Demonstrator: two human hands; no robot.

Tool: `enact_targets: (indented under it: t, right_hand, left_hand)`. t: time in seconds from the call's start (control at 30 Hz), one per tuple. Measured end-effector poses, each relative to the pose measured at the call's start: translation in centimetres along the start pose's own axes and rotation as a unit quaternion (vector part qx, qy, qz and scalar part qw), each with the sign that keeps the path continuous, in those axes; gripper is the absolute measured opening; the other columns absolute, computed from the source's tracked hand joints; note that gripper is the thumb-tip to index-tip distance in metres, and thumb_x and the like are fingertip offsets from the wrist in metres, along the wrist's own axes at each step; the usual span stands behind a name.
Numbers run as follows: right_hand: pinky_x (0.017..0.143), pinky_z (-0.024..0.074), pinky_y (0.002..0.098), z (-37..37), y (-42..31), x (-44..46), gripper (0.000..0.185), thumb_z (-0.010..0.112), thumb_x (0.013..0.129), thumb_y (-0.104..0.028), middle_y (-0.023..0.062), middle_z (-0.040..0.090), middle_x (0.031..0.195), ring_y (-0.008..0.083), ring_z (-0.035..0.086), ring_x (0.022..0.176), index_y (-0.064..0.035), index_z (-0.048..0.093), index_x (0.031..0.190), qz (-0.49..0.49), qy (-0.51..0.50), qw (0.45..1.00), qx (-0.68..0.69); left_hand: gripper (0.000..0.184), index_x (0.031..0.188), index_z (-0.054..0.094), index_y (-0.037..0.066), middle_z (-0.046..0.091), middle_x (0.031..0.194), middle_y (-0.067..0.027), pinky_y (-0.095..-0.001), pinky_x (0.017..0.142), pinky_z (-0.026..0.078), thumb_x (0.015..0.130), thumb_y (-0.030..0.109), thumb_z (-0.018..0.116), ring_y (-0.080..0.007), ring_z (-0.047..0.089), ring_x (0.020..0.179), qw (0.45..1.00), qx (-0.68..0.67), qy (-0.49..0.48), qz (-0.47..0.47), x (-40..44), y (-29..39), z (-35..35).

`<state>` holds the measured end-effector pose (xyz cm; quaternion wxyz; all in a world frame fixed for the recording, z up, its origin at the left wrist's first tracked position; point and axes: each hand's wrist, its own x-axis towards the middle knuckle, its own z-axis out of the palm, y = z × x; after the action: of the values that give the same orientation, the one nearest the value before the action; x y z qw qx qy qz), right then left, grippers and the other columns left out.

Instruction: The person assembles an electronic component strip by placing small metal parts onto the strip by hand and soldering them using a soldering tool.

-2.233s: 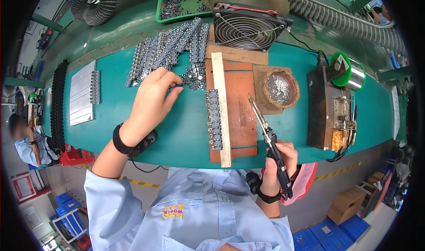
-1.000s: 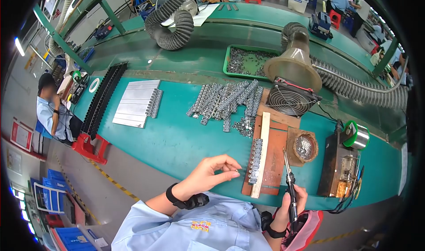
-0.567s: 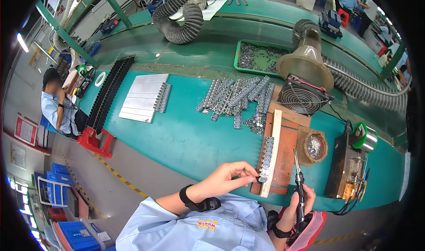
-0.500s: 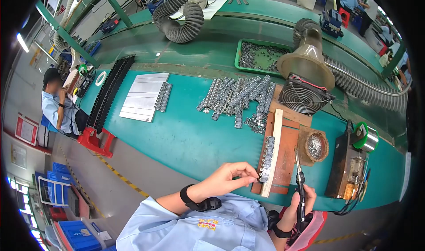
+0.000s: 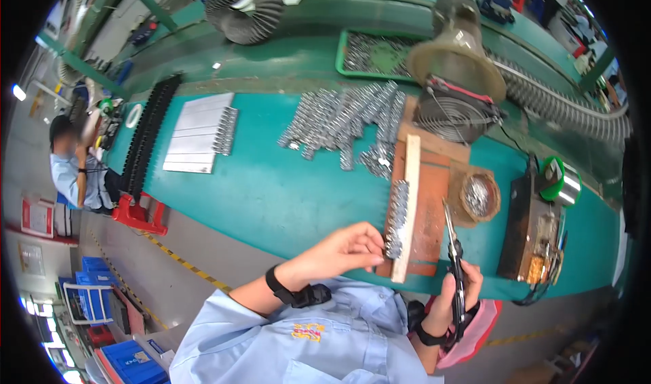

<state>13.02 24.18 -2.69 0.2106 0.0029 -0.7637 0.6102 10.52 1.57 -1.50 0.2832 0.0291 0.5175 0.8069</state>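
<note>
My right hand (image 5: 464,290) is wrapped around a soldering iron (image 5: 456,255), its metal tip pointing up and away beside the brown board (image 5: 430,211). On that board lies a pale wooden strip (image 5: 407,214), and a row of small metal components (image 5: 397,220) runs along its left side. My left hand (image 5: 351,250) is at the near end of this row, thumb and fingers closed in a pinch. Whatever is between those fingertips is too small to make out. Right of the board, a round dish (image 5: 478,197) contains shiny metal bits.
Several component strips (image 5: 346,119) lie piled beyond my left hand. A fan (image 5: 456,113) and extraction hood (image 5: 458,62) stand behind the board. At right are a dark soldering station (image 5: 521,228) and a solder wire spool (image 5: 561,180). Another person (image 5: 78,164) sits far left.
The whole view has shifted, so the bench appears higher and further left. My left hand stays by the near end of the row, and the soldering iron remains in my right hand.
</note>
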Motion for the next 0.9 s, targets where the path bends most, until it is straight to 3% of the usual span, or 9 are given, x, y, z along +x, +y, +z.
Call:
enact_targets:
  t: [0.27,0.7,0.8,0.9]
  right_hand:
    - [0.069,0.0366,0.0241,-0.23,0.0,0.14,0.028,0.059,0.076,-0.013,0.0065,0.045,0.086,0.0131,0.045,0.075,0.0004,0.049,0.098,0.011,-0.013,1.0,0.014]
    - [0.069,0.0385,0.025,-0.45,0.33,0.23,0.03,0.061,0.075,-0.014,0.009,0.047,0.088,0.0147,0.048,0.075,0.0002,0.05,0.099,0.014,-0.027,0.999,0.023]
    - [0.067,0.0416,0.0262,-0.59,0.59,0.34,0.031,0.064,0.073,-0.008,0.0123,0.051,0.086,0.0169,0.05,0.073,0.0007,0.051,0.1,-0.02,-0.025,0.999,0.024]
    - [0.067,0.0415,0.0263,-0.49,0.53,0.36,0.031,0.064,0.073,-0.009,0.0124,0.051,0.086,0.0169,0.05,0.073,0.0006,0.051,0.1,-0.016,-0.026,0.999,0.027]
  left_hand:
    - [0.015,0.095,0.046,0.001,0.053,0.085,-0.0044,-0.0227,0.066,0.046,0.083,0.002,0.055,-0.01,0.054,0.075,0.998,-0.008,0.034,-0.061,0.25,0.6,0.72]
    - [0.016,0.095,0.045,0.002,0.054,0.087,-0.0047,-0.0235,0.066,0.046,0.083,0.003,0.056,-0.0098,0.054,0.077,0.997,-0.007,0.069,-0.047,0.59,0.66,0.86]
    - [0.017,0.096,0.045,0.002,0.054,0.086,-0.0043,-0.0237,0.067,0.046,0.083,0.003,0.056,-0.0096,0.054,0.077,0.995,0.001,0.094,-0.033,0.64,0.61,0.59]
    - [0.018,0.097,0.045,0.003,0.054,0.086,-0.0037,-0.0238,0.067,0.047,0.083,0.002,0.056,-0.0095,0.054,0.078,0.997,-0.002,0.068,-0.037,0.8,0.54,0.47]
